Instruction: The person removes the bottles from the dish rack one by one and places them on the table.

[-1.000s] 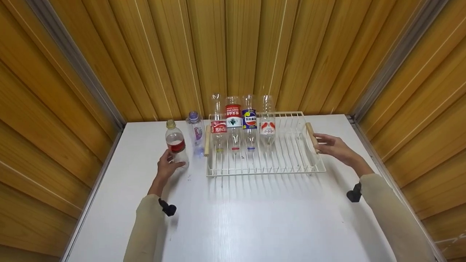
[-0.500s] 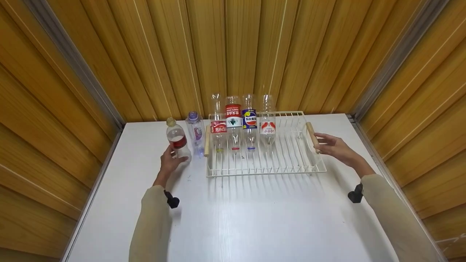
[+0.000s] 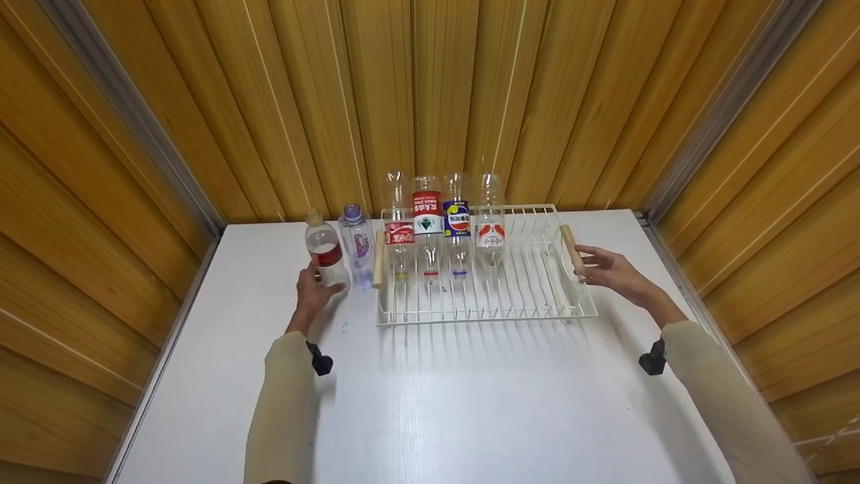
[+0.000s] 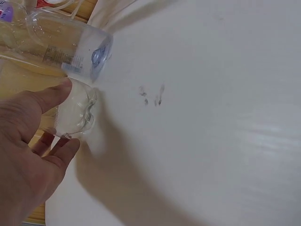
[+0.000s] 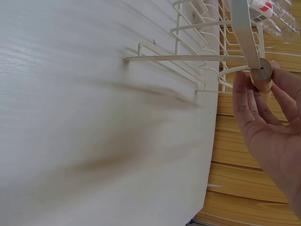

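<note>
In the head view my left hand (image 3: 313,299) holds the lower part of a clear plastic bottle (image 3: 327,255) with a red label and yellowish cap, thumb on one side and fingers on the other. The left wrist view shows its clear base (image 4: 75,113) between thumb and fingertips. Close on its right stands a bottle with a purple cap (image 3: 358,245). My right hand (image 3: 615,274) grips the wooden handle (image 3: 571,252) of a white wire dish rack (image 3: 487,320); in the right wrist view, thumb and fingers curl round the handle's end (image 5: 262,70).
Several bottles stand upside down along the rack's left half, among them one with a red-and-white label (image 3: 428,212) and one with a blue label (image 3: 458,217). A white table (image 3: 470,417) bears everything. Wood-patterned walls (image 3: 443,87) enclose its back and sides.
My left hand has moved the red-labelled bottle backward and upright, beside the purple-capped bottle. The right hand stays on the rack's handle.
</note>
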The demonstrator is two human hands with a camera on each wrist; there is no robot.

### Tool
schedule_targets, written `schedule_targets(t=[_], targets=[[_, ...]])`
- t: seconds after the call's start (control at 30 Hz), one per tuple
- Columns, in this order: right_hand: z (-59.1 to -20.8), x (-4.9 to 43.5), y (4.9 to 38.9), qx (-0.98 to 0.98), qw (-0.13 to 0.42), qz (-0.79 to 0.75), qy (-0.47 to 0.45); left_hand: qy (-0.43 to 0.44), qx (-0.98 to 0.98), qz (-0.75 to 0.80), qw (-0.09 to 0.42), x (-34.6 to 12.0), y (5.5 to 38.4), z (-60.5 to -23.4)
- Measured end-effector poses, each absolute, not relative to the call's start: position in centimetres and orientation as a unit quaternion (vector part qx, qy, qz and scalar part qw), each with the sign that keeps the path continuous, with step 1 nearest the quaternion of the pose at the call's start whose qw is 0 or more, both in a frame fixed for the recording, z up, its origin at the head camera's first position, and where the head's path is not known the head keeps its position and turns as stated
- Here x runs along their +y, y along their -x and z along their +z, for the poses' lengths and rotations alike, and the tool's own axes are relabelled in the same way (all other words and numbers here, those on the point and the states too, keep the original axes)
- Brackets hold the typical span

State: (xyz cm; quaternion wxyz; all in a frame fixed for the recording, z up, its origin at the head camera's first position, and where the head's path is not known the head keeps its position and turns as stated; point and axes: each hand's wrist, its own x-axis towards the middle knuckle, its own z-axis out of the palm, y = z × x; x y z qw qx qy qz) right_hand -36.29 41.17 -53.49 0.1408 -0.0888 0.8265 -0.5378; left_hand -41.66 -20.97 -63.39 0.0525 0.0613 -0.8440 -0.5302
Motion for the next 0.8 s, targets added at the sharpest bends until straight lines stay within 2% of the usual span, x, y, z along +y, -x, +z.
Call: schedule_targets(t=[0.6, 0.8], targets=[[-53.19, 40.87, 36.08, 0.832, 0.13, -0.532, 0.094, -0.068, -0.842, -0.529, 0.078, -20.25, 41.12, -62.73], [-53.03, 40.86, 36.18, 0.84, 0.132, -0.52, 0.083, -0.063, -0.847, -0.524, 0.06, -20.73, 41.06, -62.73]])
